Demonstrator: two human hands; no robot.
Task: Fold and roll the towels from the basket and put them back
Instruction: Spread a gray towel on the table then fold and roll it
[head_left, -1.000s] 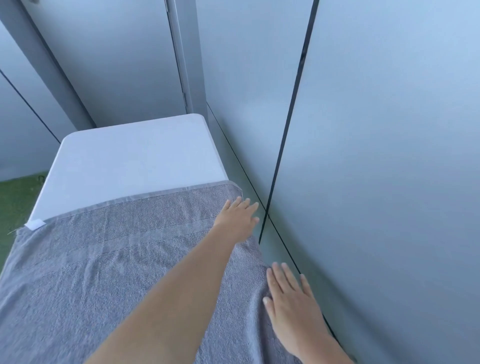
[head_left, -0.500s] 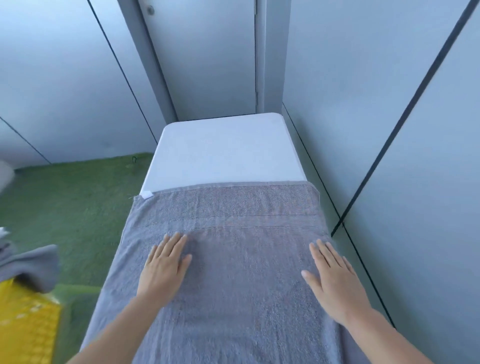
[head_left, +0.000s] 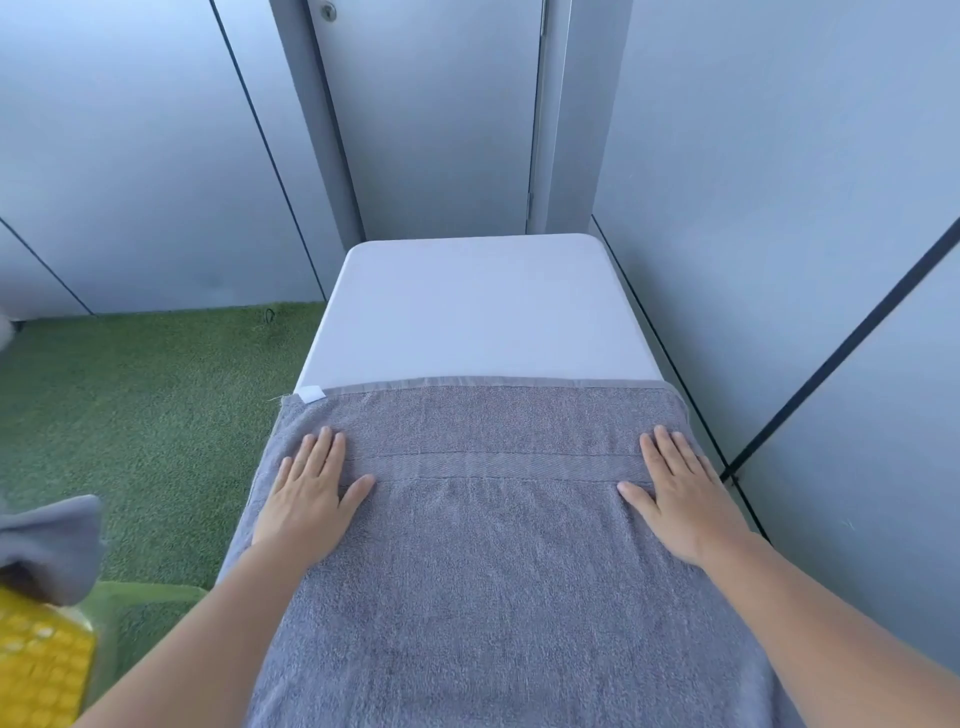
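Left hand (head_left: 310, 501) lies flat on the towel (head_left: 493, 597), fingers straight, thumb out, holding nothing. The right hand (head_left: 681, 500) lies the same way, flat and loose. I see each one near a side edge, close to the towel's far end. The grey towel is spread on the white table (head_left: 483, 312). Its long way runs from me toward the door (head_left: 431, 130), and its far short edge lies straight across. A white tag (head_left: 311, 394) sits at the far left corner. Down left, the other towel (head_left: 52, 545) hangs over a yellow basket (head_left: 36, 665).
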